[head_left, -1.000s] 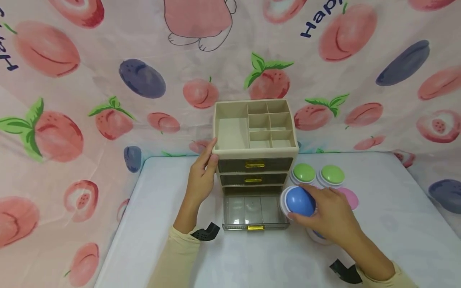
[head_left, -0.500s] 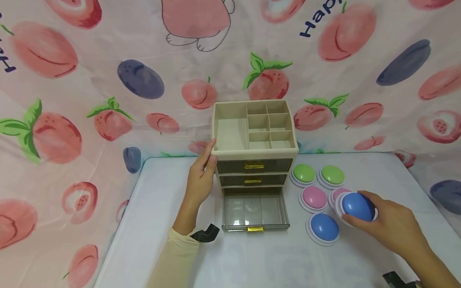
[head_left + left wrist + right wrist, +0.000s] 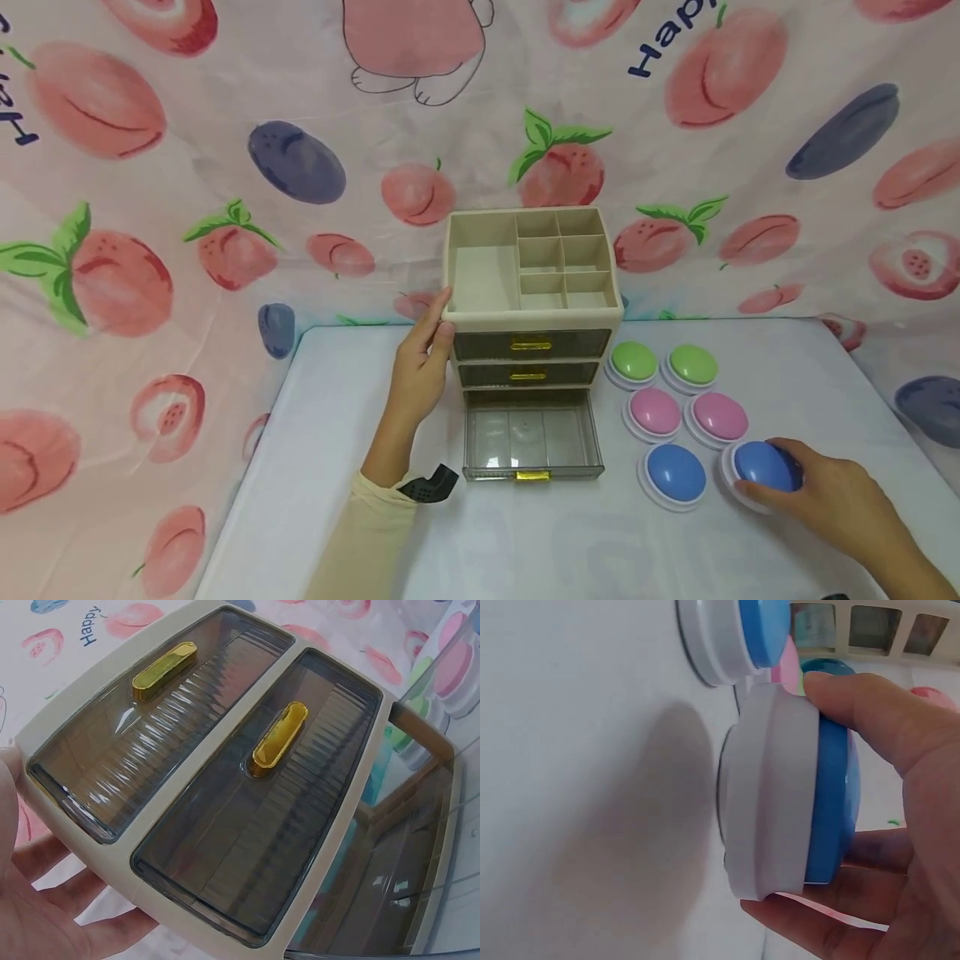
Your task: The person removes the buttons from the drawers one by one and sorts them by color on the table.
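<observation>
At the right, my right hand (image 3: 847,500) holds a round push button (image 3: 765,467) with a blue dome and white base, thumb and fingers around its rim. In the right wrist view, the button (image 3: 787,795) is at the white tabletop; whether its whole base touches I cannot tell. My left hand (image 3: 420,367) rests against the left side of a cream drawer organizer (image 3: 536,317), fingers straight along it and thumb by the front edge. The organizer's bottom drawer (image 3: 532,437), clear grey with dividers, is pulled out; the two upper drawers are closed.
Beside the organizer stand another blue button (image 3: 675,473), two pink buttons (image 3: 655,412) and two green buttons (image 3: 633,361), in rows. A fruit-print cloth (image 3: 360,167) hangs behind the white table (image 3: 540,542). The organizer's top has several open compartments (image 3: 540,254).
My right hand has carried the blue button from beside the open drawer to the right, then down toward the tabletop next to the other blue button. The left hand has stayed put.
</observation>
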`<state>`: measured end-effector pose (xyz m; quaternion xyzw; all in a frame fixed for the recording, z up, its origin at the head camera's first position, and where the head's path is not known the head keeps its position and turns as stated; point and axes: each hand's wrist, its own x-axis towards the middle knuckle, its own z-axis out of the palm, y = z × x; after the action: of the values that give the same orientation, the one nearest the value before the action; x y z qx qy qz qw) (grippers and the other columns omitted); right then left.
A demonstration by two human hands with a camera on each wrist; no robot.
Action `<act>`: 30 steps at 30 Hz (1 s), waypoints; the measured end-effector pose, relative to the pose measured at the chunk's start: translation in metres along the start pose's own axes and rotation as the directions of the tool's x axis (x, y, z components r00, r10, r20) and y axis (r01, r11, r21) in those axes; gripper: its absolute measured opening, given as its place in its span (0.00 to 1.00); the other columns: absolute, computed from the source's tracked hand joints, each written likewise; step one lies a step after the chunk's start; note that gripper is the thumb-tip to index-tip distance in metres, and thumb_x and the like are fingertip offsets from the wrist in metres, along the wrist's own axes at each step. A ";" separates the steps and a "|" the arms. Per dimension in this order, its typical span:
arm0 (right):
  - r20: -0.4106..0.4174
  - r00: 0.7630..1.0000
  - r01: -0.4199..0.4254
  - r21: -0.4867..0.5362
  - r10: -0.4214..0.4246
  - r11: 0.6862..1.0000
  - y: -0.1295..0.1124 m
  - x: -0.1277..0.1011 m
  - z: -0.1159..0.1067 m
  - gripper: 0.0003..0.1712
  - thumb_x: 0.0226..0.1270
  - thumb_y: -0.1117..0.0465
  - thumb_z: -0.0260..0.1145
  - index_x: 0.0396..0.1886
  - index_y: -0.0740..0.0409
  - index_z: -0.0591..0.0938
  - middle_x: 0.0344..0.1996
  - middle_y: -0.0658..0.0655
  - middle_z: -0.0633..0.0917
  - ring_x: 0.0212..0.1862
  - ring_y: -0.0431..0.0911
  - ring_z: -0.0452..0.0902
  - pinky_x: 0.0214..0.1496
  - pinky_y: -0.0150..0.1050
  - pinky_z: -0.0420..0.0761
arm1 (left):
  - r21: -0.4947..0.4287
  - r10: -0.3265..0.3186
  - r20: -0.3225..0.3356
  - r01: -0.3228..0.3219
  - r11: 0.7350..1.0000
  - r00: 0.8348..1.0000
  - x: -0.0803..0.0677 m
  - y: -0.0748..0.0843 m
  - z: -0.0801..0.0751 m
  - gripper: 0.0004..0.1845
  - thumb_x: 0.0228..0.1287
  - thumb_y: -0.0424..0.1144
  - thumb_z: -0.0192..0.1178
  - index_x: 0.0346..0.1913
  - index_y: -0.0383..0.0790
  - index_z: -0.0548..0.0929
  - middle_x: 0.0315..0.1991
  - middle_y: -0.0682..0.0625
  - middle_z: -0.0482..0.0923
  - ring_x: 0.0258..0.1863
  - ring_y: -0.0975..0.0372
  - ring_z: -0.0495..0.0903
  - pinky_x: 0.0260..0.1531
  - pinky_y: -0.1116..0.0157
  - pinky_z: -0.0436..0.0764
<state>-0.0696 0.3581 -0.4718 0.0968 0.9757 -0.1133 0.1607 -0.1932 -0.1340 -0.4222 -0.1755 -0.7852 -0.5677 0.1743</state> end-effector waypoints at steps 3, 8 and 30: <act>0.044 0.999 -0.027 0.012 0.026 1.000 0.000 0.002 0.006 0.73 0.43 0.16 0.68 0.67 0.74 0.68 0.51 0.84 0.77 0.46 0.74 0.76 0.47 0.69 0.80 | 0.008 0.005 0.006 -0.005 1.000 1.000 0.001 0.000 0.000 0.27 0.81 0.37 0.51 0.77 0.55 0.67 0.70 0.48 0.73 0.60 0.62 0.74 0.65 0.55 0.76; 0.061 0.997 -0.041 0.015 0.040 0.999 -0.001 0.004 0.011 0.73 0.41 0.16 0.69 0.67 0.74 0.67 0.51 0.84 0.77 0.46 0.74 0.76 0.48 0.69 0.80 | 0.010 0.006 0.004 -0.006 1.000 1.000 0.000 0.000 -0.001 0.27 0.81 0.38 0.51 0.78 0.56 0.67 0.71 0.49 0.71 0.60 0.60 0.74 0.64 0.51 0.76; 0.072 0.997 0.016 0.020 -0.017 1.000 -0.005 0.006 0.019 0.72 0.44 0.17 0.69 0.66 0.77 0.69 0.53 0.83 0.77 0.50 0.75 0.76 0.50 0.69 0.78 | 0.001 0.003 0.004 -0.003 1.000 1.000 0.001 0.000 0.001 0.27 0.80 0.35 0.51 0.77 0.54 0.67 0.65 0.43 0.76 0.58 0.60 0.77 0.61 0.57 0.77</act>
<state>-0.0708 0.3491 -0.4905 0.0862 0.9689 -0.1277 0.1938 -0.1937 -0.1333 -0.4220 -0.1778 -0.7855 -0.5667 0.1738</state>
